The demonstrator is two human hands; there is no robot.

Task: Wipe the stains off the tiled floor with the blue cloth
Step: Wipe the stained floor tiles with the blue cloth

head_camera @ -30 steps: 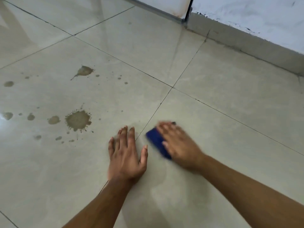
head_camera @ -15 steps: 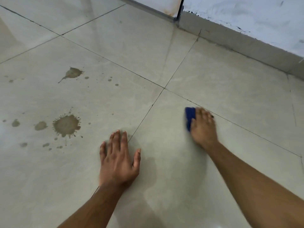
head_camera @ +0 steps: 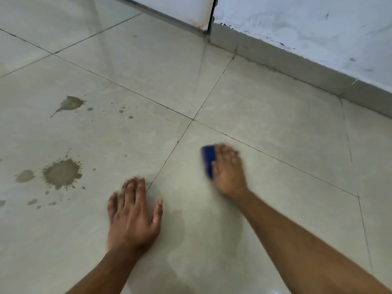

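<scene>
My right hand presses a folded blue cloth flat on a pale grey floor tile; only the cloth's left part shows beside my fingers, and both are blurred. My left hand lies flat on the floor with fingers spread, holding nothing, just left of a grout line. Brown stains sit on the tile to the left: a large splat, a smaller blot, a tailed splat farther away and several small drops. The cloth is well to the right of these stains.
A white scuffed wall with a grey skirting runs along the far right. A door or panel bottom with a rusty corner stands at the top centre. Dark grout lines cross the floor.
My right hand swept the cloth away to the right, then came back a little leftward and nearer to me. My left hand stayed planted. The view shifted slightly.
</scene>
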